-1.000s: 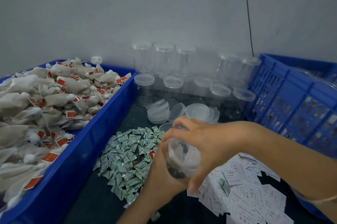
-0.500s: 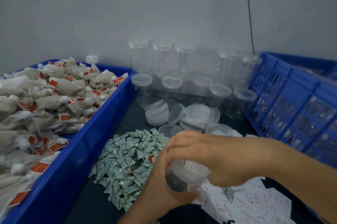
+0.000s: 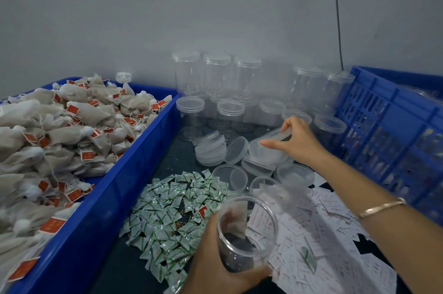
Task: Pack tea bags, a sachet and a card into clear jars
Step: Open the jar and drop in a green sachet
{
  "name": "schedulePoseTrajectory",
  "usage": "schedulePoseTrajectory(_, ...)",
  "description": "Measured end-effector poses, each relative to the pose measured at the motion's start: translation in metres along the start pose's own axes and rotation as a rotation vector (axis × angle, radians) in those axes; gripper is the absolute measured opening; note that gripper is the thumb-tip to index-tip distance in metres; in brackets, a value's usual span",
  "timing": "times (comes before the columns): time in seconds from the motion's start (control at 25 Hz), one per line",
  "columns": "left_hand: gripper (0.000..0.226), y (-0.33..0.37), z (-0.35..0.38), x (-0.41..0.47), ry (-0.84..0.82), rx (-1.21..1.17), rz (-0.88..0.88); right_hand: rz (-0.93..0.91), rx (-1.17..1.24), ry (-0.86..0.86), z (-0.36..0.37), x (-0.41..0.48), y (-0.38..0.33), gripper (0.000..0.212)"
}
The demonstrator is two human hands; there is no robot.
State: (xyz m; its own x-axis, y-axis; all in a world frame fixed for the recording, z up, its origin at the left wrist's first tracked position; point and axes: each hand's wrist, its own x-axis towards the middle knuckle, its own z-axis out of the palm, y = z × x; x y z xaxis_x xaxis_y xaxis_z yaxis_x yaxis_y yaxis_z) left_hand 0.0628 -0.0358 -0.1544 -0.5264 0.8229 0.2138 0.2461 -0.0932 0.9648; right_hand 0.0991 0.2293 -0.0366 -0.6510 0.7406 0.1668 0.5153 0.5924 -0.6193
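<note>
Sensibly, your left hand [image 3: 215,267] grips the open jar [image 3: 247,233] at six o'clock, mouth up and steady for capping, while your right hand [image 3: 299,142], at one o'clock from it, pinches a lid [image 3: 275,136] among the loose lids [image 3: 211,152].

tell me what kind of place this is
Probably a small hand-packing station for tea products. A blue bin is heaped with tagged tea bags, lidded clear jars stand in rows at the back, and loose green sachets and printed cards lie piled on the dark table.

Open jar [image 3: 249,229] in left hand [image 3: 213,269]
</note>
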Motion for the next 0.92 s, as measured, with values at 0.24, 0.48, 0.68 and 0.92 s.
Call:
schedulePoseTrajectory(0.24, 0.093, 0.002, -0.012, -0.002, -0.121, -0.060, -0.061, -0.047, 0.137, 0.054, 0.020, -0.046, -0.004, 0.038)
schedulePoseTrajectory(0.48, 0.015, 0.006, -0.018, 0.028, 0.286, -0.112, -0.210, 0.083, 0.660, -0.409, 0.062, -0.157, 0.029, 0.056)
schedulePoseTrajectory(0.68, 0.015, -0.003, -0.035, 0.048, 0.069, 0.348, 0.019, -0.030, 0.858, -0.155, 0.110, -0.191, 0.012, 0.087)
schedulePoseTrajectory(0.92, 0.011, -0.004, -0.038, 0.067, -0.055, 0.685, 0.033, -0.287, 0.625, -0.087, 0.131, -0.194, 0.027, 0.097)
